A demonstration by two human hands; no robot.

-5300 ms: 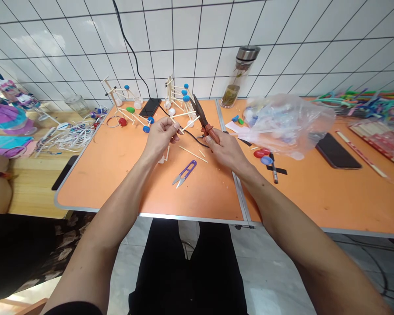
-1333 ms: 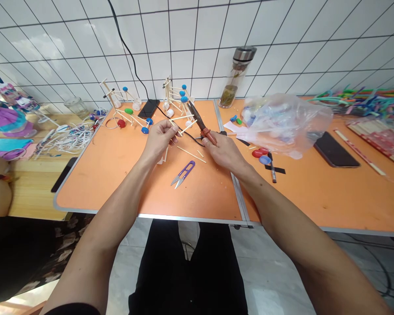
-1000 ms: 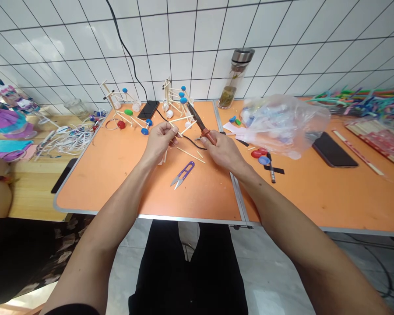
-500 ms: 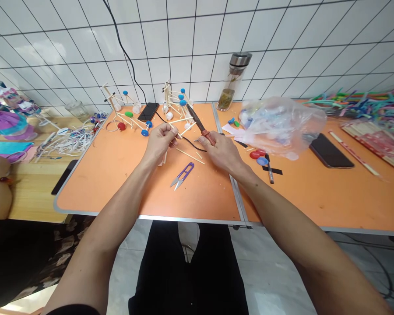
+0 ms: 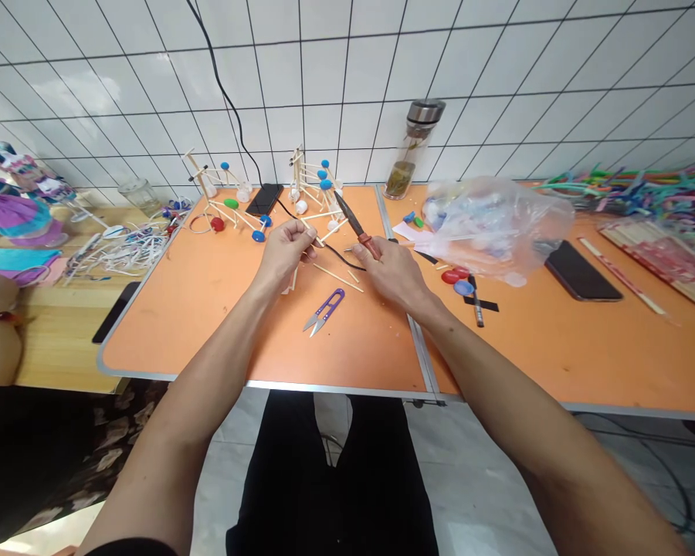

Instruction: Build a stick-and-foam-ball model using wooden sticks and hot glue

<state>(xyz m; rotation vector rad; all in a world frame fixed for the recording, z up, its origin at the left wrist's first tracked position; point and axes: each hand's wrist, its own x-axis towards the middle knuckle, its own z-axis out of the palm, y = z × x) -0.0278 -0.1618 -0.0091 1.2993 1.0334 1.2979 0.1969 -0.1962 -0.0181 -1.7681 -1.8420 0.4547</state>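
L hand [image 5: 289, 247] has its fingers pinched tog. on one corner of a small stick frame [image 5: 336, 231] — held by the end, prob. so the far sticks aren't covered. R hand [image 5: 394, 270] has its fingers wrapped round the reddish handle of a dark pointed tool [image 5: 354, 224], tip aimed up & away, prob. for a firm grip w/ skin off the metal. Frame's btwn the hands, over the orange tabletop [image 5: 371, 340]; can't tell if the tool touches it. It looks thin, pale & angular, corner partly hidden by L fingers. Loose stick [image 5: 339, 278] lies nearby; purple snips [image 5: 320, 311] sit nearer the person, blades apart — within easy reach, I'd guess.
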